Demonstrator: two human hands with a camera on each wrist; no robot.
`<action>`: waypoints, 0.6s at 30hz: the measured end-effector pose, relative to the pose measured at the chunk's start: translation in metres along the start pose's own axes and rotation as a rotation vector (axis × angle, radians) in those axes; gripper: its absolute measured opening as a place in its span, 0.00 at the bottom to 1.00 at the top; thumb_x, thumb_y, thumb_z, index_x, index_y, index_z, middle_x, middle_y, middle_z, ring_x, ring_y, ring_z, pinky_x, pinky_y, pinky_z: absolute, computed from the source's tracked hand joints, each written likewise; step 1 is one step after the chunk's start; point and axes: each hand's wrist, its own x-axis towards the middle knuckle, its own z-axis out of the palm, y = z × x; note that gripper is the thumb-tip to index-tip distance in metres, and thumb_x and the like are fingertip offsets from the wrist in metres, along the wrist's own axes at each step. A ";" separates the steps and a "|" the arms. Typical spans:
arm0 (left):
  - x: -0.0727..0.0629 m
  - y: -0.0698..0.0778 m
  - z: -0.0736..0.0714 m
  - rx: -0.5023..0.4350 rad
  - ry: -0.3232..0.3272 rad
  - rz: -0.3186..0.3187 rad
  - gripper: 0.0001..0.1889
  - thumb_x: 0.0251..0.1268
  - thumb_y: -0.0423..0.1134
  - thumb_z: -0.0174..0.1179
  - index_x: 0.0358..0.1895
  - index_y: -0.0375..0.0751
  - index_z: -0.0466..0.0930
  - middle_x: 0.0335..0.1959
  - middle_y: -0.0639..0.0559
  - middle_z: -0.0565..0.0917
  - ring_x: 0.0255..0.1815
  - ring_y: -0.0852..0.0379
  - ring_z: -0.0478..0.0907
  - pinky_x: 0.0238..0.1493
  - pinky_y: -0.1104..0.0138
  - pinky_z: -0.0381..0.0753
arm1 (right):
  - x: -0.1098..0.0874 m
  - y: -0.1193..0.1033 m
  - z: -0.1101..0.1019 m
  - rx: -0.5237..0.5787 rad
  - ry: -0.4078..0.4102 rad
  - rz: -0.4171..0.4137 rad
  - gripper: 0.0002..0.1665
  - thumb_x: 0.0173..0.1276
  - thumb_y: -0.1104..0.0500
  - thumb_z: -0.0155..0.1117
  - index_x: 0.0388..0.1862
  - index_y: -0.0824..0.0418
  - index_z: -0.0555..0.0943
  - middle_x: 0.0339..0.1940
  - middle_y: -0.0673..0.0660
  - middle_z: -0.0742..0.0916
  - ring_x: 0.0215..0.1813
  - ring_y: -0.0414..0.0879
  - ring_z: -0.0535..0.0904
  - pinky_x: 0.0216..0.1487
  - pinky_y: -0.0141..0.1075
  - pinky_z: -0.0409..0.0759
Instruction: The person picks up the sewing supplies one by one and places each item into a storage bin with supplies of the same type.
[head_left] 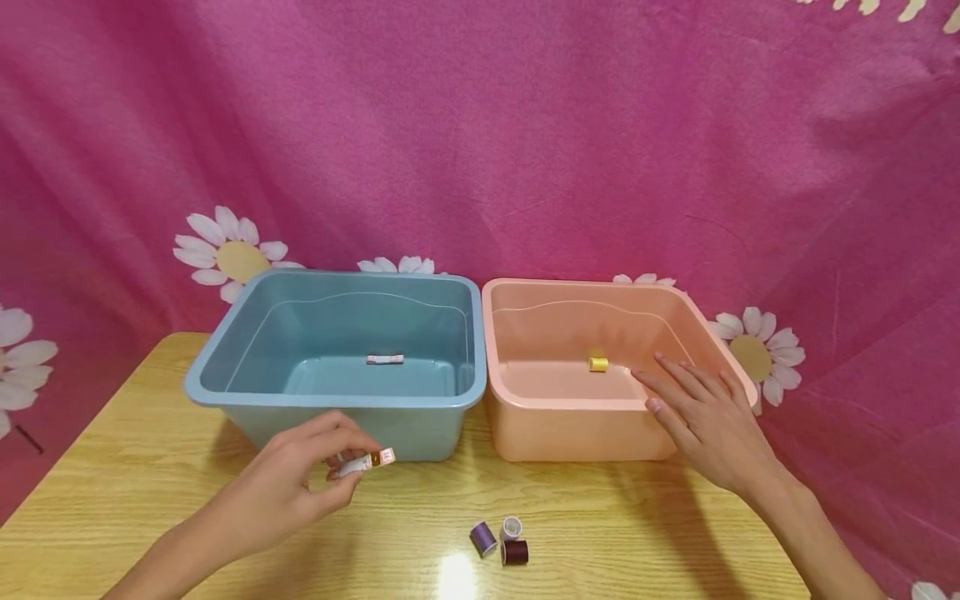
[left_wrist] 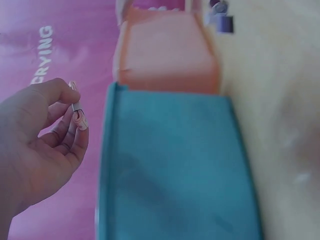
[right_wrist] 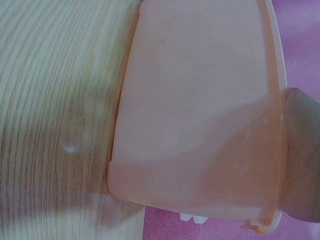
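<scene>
My left hand (head_left: 311, 471) pinches a small folded tape measure (head_left: 363, 462), white with reddish print, between thumb and fingers. It is at the near side of the blue tub (head_left: 337, 402); the left wrist view shows the coils of the tape measure (left_wrist: 80, 120) at the fingertips. A similar folded tape measure (head_left: 385, 360) lies on the blue tub's floor. My right hand (head_left: 708, 429) hovers at the near right rim of the peach tub (head_left: 585, 433), fingers spread and fairly straight, holding nothing. Inside that tub lies a yellow thread spool (head_left: 597, 364).
On the wooden table (head_left: 405, 533), in front of the tubs, are a purple spool (head_left: 483, 539), a white spool (head_left: 512, 527) and a dark maroon spool (head_left: 514, 552), close together. A pink flowered cloth (head_left: 480, 150) hangs right behind the tubs, which stand side by side.
</scene>
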 end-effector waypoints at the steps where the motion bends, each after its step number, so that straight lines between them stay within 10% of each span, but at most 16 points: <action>1: 0.003 0.001 -0.005 0.010 0.009 -0.002 0.23 0.52 0.19 0.68 0.47 0.52 0.84 0.40 0.64 0.79 0.34 0.66 0.75 0.30 0.72 0.78 | 0.000 0.001 0.001 -0.003 0.003 -0.001 0.25 0.78 0.49 0.53 0.72 0.47 0.73 0.73 0.59 0.72 0.68 0.65 0.67 0.63 0.66 0.53; 10: 0.032 -0.006 -0.037 0.061 0.064 0.038 0.20 0.55 0.22 0.68 0.47 0.50 0.86 0.39 0.61 0.82 0.35 0.65 0.76 0.35 0.74 0.78 | 0.000 0.001 -0.001 -0.011 0.009 0.000 0.25 0.78 0.49 0.52 0.73 0.46 0.72 0.75 0.58 0.70 0.69 0.66 0.66 0.63 0.65 0.54; 18: 0.059 -0.023 -0.051 0.121 -0.008 -0.065 0.14 0.60 0.24 0.66 0.46 0.46 0.86 0.39 0.63 0.81 0.36 0.64 0.77 0.38 0.69 0.80 | -0.001 0.001 0.000 0.000 -0.007 0.004 0.26 0.79 0.48 0.52 0.74 0.46 0.71 0.76 0.58 0.68 0.71 0.66 0.64 0.64 0.67 0.52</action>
